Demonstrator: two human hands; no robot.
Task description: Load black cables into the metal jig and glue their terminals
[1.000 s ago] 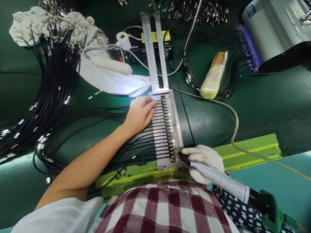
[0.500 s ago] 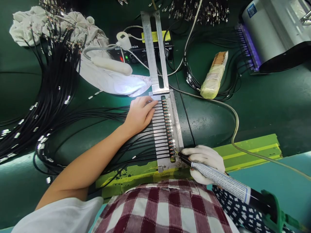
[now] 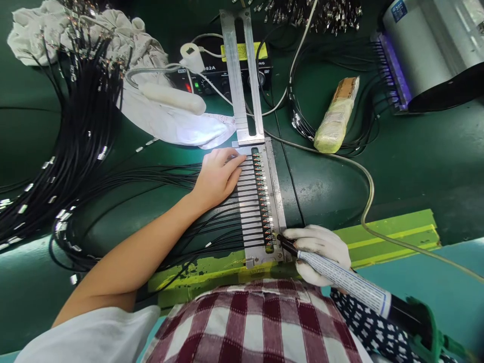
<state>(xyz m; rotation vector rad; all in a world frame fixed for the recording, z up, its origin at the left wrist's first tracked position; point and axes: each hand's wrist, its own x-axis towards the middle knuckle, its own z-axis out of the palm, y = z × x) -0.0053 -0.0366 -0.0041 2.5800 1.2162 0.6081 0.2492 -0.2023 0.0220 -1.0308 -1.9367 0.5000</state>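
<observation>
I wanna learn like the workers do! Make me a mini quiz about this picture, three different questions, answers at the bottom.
1. What colours are the two small glowing lights on the black rectangular box with knobs?

2. True or false: the bare left hand rests over thin black cables that lie across the slotted silver metal fixture.

3. What does the white-gloved right hand hold?
A) shiny steel tweezers
B) a long tube with a white label and black ends
C) a red plastic brush

Key: 1. Red and green. 2. True. 3. B.
</observation>
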